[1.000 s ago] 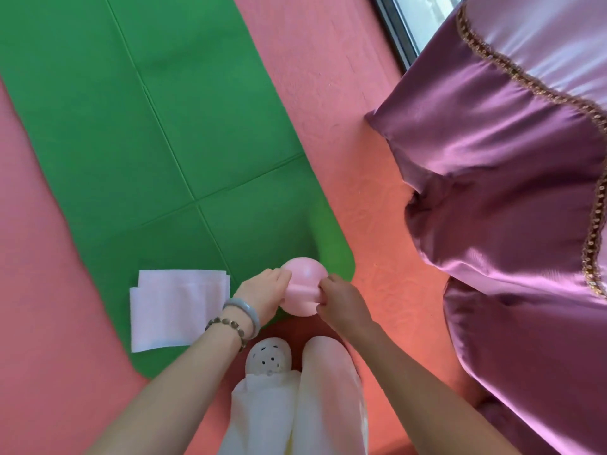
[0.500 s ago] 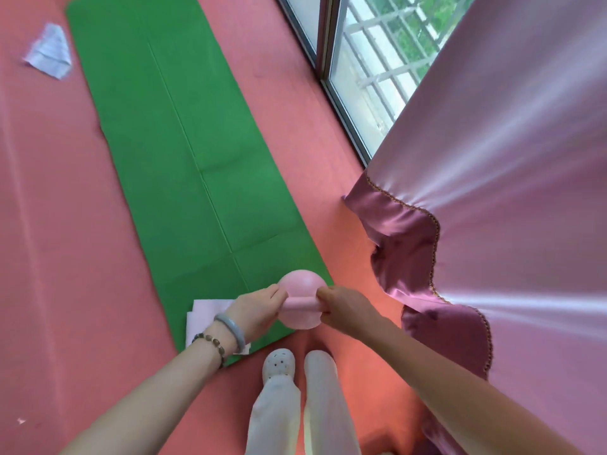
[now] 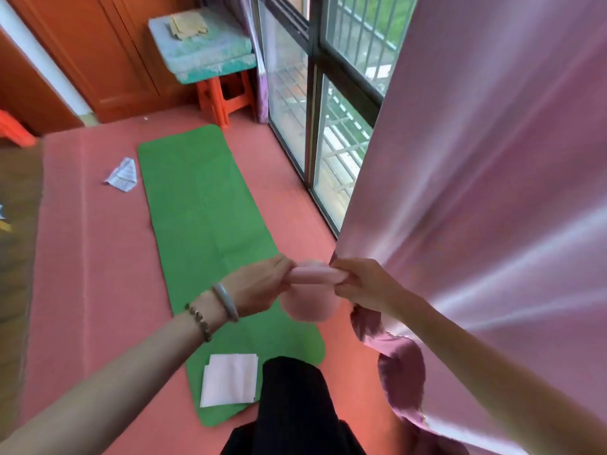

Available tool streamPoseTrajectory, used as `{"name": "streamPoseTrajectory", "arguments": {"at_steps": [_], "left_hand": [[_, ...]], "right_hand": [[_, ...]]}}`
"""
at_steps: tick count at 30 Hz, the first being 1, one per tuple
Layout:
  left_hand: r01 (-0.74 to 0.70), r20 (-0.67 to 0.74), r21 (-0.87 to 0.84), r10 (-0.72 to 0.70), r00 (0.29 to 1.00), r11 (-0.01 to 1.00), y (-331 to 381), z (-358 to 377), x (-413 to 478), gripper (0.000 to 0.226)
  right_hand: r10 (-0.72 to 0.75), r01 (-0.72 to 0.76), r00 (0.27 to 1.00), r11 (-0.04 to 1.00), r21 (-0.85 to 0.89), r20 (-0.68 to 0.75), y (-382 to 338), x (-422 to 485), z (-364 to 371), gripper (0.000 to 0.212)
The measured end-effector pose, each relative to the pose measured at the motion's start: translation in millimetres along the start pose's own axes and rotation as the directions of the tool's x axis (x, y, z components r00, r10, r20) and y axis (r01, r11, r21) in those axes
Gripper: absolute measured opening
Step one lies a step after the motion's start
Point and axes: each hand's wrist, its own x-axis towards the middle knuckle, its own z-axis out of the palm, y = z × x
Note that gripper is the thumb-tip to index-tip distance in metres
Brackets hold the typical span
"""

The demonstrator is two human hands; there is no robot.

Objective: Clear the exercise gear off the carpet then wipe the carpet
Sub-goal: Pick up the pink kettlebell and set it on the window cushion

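Both hands meet at the centre of the frame. The left hand [image 3: 262,280] and the right hand [image 3: 361,284] each curl their fingers round one end of the bar-like top of a pink exercise piece [image 3: 310,303], whose round body hangs below the bar between them. Motion blur hides its finer shape. It is held in the air above the near end of a green mat [image 3: 203,208]. The left wrist carries a pale bangle [image 3: 226,302] and a bead bracelet [image 3: 198,320]. The mat lies flat on the salmon-red carpet [image 3: 92,257] and runs from the lower centre up toward the upper middle of the frame. A folded white cloth [image 3: 230,379] rests on the mat's near left corner, just beside the person's dark clothing [image 3: 295,405] at the bottom centre. A crumpled pale sheet [image 3: 122,175] lies on the carpet just beside the mat's far left edge. A shiny pink-purple curtain [image 3: 492,192] fills the right side, and its edge touches the right hand. Behind it, at the upper centre, is a barred window [image 3: 328,126]. At the top, an orange stool [image 3: 226,96] holds a teal cushion [image 3: 203,44] in front of wooden panelling [image 3: 98,44].
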Motion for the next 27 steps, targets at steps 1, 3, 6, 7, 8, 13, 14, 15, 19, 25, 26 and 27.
{"name": "streamPoseTrajectory", "arguments": {"at_steps": [1, 3, 6, 7, 8, 13, 14, 15, 19, 25, 26, 27], "left_hand": [[-0.047, -0.04, 0.005, 0.047, 0.998, 0.999, 8, -13, -3, 0.024], [-0.134, -0.085, 0.003, 0.134, 0.987, 0.991, 22, -37, -6, 0.025], [-0.225, -0.044, 0.009, 0.225, 0.973, 0.974, 40, -62, -4, 0.025], [-0.256, -0.023, 0.029, 0.257, 0.966, 0.966, 45, -65, -3, 0.03], [-0.281, -0.01, 0.049, 0.282, 0.959, 0.958, 49, -67, -2, 0.037], [-0.385, 0.123, 0.051, 0.377, 0.918, 0.921, 75, -68, 2, 0.054], [-0.414, 0.153, 0.066, 0.401, 0.903, 0.908, 81, -65, 3, 0.045], [-0.452, 0.182, 0.078, 0.433, 0.883, 0.889, 89, -63, 3, 0.04], [-0.656, 0.27, 0.095, 0.615, 0.741, 0.749, 127, -52, 4, 0.049], [-0.853, 0.413, 0.005, 0.775, 0.477, 0.522, 210, -17, -12, 0.037], [-0.878, 0.42, -0.02, 0.801, 0.426, 0.478, 224, -10, -15, 0.039], [-0.901, 0.423, -0.042, 0.825, 0.375, 0.431, 238, -3, -19, 0.043]], "right_hand": [[-0.003, 0.003, 1.0, 1.0, 0.004, -0.019, -11, -9, -12, 0.021], [-0.008, 0.007, 0.999, 1.0, -0.024, -0.046, -30, -27, -33, 0.018], [0.002, -0.01, 0.996, 0.995, -0.098, -0.084, -52, -54, -53, 0.017], [0.017, -0.028, 0.995, 0.994, -0.102, -0.103, -57, -64, -56, 0.016], [0.041, -0.054, 0.992, 0.993, -0.101, -0.121, -61, -74, -57, 0.015], [0.166, -0.192, 0.953, 0.978, -0.083, -0.252, -74, -130, -37, 0.016], [0.198, -0.229, 0.937, 0.97, -0.078, -0.288, -78, -143, -32, 0.017], [0.235, -0.272, 0.915, 0.96, -0.071, -0.329, -82, -156, -26, 0.019], [0.389, -0.435, 0.795, 0.9, 0.009, -0.465, -96, -217, 6, 0.028], [0.592, -0.642, 0.553, 0.751, 0.154, -0.587, -122, -318, 52, 0.029], [0.615, -0.663, 0.512, 0.727, 0.181, -0.599, -127, -335, 58, 0.027], [0.641, -0.681, 0.466, 0.7, 0.216, -0.61, -131, -351, 65, 0.023]]}}
